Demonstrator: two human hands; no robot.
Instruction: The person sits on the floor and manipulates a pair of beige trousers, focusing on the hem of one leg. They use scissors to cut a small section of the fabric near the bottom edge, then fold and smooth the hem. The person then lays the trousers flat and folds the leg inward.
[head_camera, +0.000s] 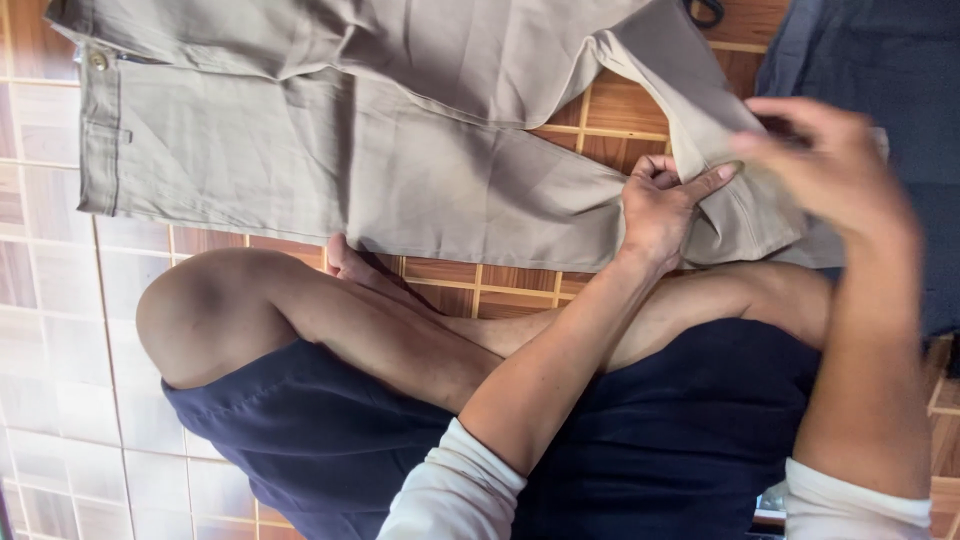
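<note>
Khaki trousers (330, 150) lie spread on the floor in front of my crossed legs, waistband and button to the left. My left hand (662, 205) rests on a trouser leg near its end, fingers curled into the cloth and the forefinger stretched out along a fold. Just to its right, my right hand (825, 165) is blurred and pinches the same leg's end, lifting the fabric a little. Both arms wear white sleeves pushed up.
My bare knee (195, 310) and dark blue shorts (330, 440) fill the lower half. Brown wood-look tiles (620, 110) show under the trousers, pale tiles (50, 330) at the left. A dark blue cloth (880, 80) lies at the upper right.
</note>
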